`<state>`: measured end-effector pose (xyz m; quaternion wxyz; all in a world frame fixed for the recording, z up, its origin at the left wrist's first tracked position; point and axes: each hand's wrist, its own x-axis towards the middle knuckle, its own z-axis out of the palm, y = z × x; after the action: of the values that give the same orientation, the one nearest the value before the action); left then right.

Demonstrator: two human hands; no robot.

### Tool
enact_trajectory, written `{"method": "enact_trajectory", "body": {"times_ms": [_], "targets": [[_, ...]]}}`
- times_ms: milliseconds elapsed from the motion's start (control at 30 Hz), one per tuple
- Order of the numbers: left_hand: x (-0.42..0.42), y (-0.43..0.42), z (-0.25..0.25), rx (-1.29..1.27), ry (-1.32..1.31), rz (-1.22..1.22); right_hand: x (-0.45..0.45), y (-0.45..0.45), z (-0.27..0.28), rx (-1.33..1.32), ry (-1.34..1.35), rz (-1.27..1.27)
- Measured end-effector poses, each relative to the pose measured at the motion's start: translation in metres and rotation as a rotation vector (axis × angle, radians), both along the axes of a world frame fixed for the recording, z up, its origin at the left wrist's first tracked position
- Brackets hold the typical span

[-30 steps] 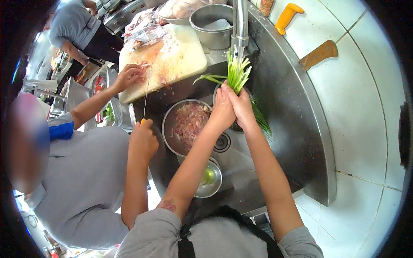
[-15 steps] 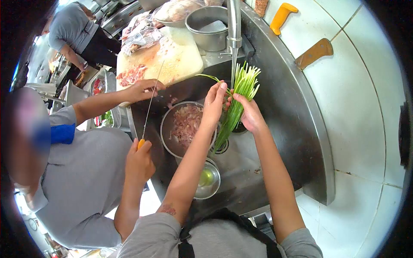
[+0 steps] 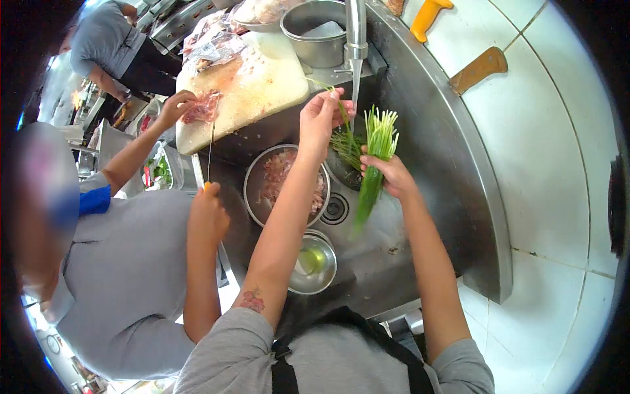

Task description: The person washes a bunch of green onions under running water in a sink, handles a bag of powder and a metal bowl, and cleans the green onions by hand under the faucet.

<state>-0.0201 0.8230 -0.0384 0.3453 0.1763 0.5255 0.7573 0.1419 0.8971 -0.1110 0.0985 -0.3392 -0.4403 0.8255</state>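
Observation:
My right hand (image 3: 388, 174) is wrapped round a bunch of chives (image 3: 377, 148), pale ends up and green ends hanging over the sink (image 3: 433, 164). To its left, my left hand (image 3: 319, 123) pinches a thin green strand (image 3: 321, 84) beside the faucet (image 3: 356, 39). Water appears to run from the spout. Between my hands, loose green strands (image 3: 346, 146) lie in a dark container whose shape is partly hidden. Below my left forearm stands a metal bowl of cut meat (image 3: 279, 172), and nearer me a smaller bowl (image 3: 316, 279) with yellowish-green liquid.
At left, a co-worker's hand grips a knife (image 3: 210, 154); the other hand touches raw meat (image 3: 202, 108) on a white cutting board (image 3: 279, 79). A metal pot (image 3: 315, 33) stands behind the sink. Two handles, yellow (image 3: 430, 18) and brown (image 3: 479, 70), show by the tiled wall.
My hands have moved apart: the left went up with the strand, the right lower and rightward with the bunch. The co-worker's knife and hand have shifted onto the meat.

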Motion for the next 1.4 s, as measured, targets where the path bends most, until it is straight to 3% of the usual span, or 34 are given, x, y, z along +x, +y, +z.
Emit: {"method": "enact_trajectory", "body": {"times_ms": [100, 200, 233, 333, 500, 600, 767, 900, 1033, 1167, 1400], "targets": [[0.004, -0.002, -0.007, -0.052, 0.090, -0.082, 0.014, 0.017, -0.038, 0.124, -0.064, -0.006], [0.014, 0.006, -0.025, -0.065, 0.240, -0.144, -0.007, 0.010, 0.010, 0.096, 0.076, -0.118], [0.020, 0.008, -0.020, -0.071, 0.169, -0.146, -0.013, 0.006, 0.030, 0.042, 0.185, -0.129], [0.024, 0.010, -0.018, -0.078, 0.095, -0.116, -0.025, 0.005, 0.040, 0.213, 0.273, -0.059], [0.011, 0.013, -0.016, 0.024, 0.072, -0.043, -0.021, -0.001, 0.041, 0.366, 0.058, 0.011], [-0.006, 0.013, -0.014, 0.016, 0.107, -0.011, -0.020, -0.005, 0.019, 0.267, 0.154, -0.028], [-0.025, -0.006, 0.011, 0.017, 0.168, 0.184, -0.015, 0.006, 0.022, 0.252, 0.098, -0.038], [-0.020, -0.019, 0.012, -0.030, 0.182, 0.144, -0.024, 0.016, 0.043, 0.249, 0.140, -0.039], [-0.004, -0.011, 0.005, -0.114, 0.368, 0.070, -0.038, 0.028, 0.058, 0.131, 0.223, 0.048], [-0.016, -0.022, 0.030, -0.053, 0.284, 0.248, -0.039, 0.043, 0.069, 0.101, 0.222, 0.024], [-0.026, -0.036, 0.049, -0.007, 0.199, 0.233, -0.025, 0.070, 0.047, 0.133, 0.148, 0.057]]}}
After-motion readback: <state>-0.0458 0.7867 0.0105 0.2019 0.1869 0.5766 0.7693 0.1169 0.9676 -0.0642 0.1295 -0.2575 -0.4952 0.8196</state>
